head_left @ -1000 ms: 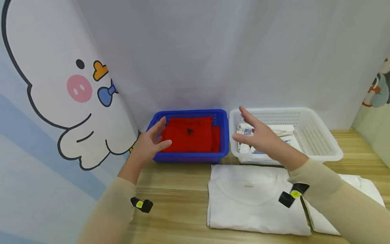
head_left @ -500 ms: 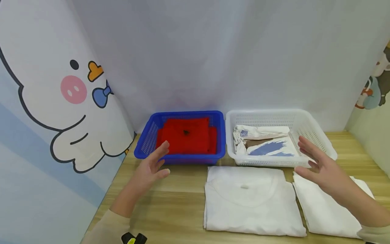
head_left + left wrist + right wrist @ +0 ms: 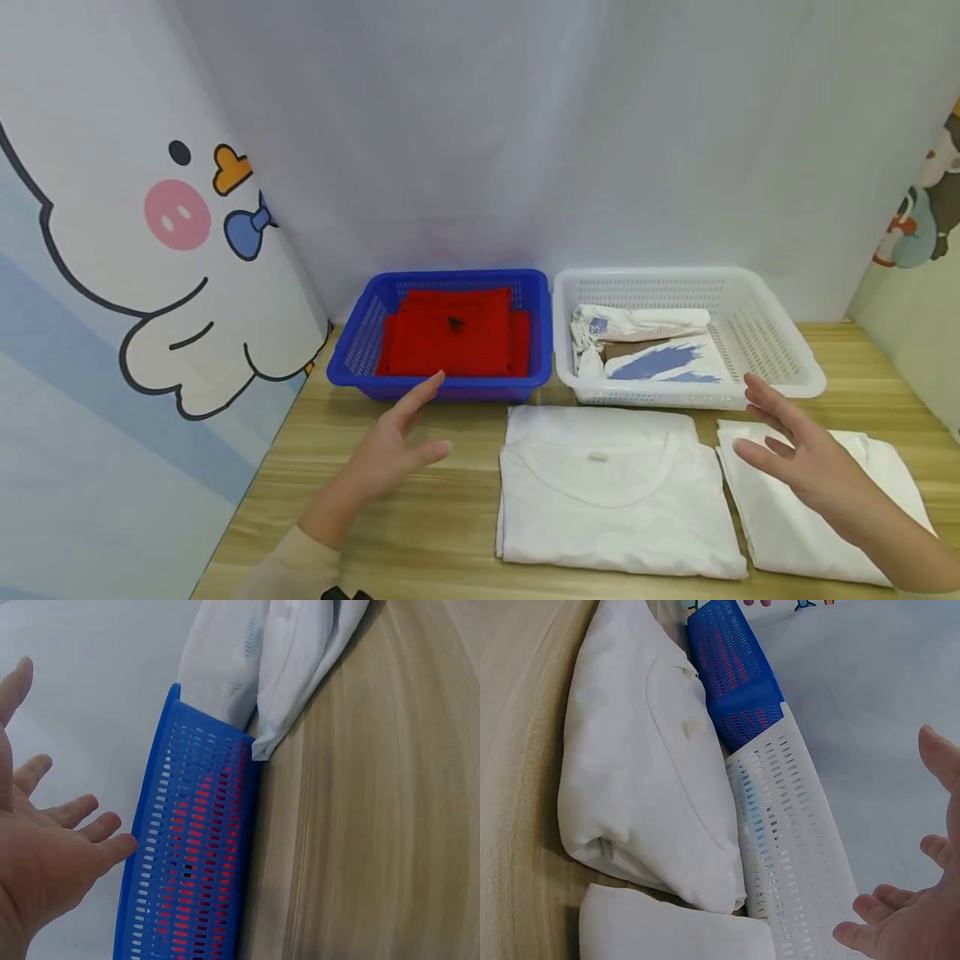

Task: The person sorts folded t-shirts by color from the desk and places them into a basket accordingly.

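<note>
My left hand (image 3: 386,458) hovers over the wooden table, in front of the blue basket (image 3: 352,346), fingers spread and holding nothing. Inside that basket lie folded red garments (image 3: 453,346). To the right, my right hand (image 3: 813,467) is also free, its fingers relaxed above a folded white garment (image 3: 795,537). Between the hands lies a folded white T-shirt (image 3: 611,521), collar toward the baskets. The white basket (image 3: 772,333) holds white garments with blue print (image 3: 667,362). In the wrist views, both the left palm (image 3: 52,862) and right palm (image 3: 922,919) are bare.
Both baskets stand side by side against a pale curtain (image 3: 450,150) at the back of the table (image 3: 420,533). A cartoon-printed sheet (image 3: 105,208) hangs along the left side. Another printed sheet (image 3: 911,317) borders the right.
Both hands have drawn back from over the baskets toward me. The right hand has moved well to the right, uncovering the white basket. The garments have stayed in place.
</note>
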The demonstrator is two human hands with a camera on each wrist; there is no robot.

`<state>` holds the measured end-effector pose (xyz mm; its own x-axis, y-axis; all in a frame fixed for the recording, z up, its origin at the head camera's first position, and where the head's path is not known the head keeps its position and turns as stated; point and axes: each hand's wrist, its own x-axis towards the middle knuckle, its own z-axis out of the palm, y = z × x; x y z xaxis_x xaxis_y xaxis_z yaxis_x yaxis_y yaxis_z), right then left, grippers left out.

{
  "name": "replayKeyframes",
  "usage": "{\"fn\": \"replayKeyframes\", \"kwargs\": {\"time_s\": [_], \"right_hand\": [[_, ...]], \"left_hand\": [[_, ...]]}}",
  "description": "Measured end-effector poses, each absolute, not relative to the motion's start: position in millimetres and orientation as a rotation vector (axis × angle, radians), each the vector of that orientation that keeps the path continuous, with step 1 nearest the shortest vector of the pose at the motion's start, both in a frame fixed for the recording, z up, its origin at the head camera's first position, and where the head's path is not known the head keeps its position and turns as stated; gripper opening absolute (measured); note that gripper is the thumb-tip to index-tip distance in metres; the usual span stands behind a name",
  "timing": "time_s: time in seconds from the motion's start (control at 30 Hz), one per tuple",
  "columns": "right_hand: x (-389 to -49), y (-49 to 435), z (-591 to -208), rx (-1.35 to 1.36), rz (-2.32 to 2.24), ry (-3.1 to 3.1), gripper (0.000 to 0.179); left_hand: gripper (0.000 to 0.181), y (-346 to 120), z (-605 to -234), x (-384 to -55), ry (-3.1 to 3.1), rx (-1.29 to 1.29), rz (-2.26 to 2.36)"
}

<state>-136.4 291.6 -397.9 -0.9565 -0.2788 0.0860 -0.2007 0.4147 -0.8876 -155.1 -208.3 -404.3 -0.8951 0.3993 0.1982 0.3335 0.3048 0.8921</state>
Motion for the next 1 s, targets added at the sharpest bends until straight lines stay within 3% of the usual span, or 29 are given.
{"fn": "replayKeyframes", "kwargs": {"time_s": [0.7,1.0], "right_hand": [[-139,265,-434,-0.267,-1.366,2.62,0.086],[-143,252,-457,-0.443,-0.979,2.887,0.099]], "left_hand": [[0.084,-154,-448,-161,2.711,0.616,1.271],[0.095,-134,-466,-163,2.886,0.645,0.681]]}}
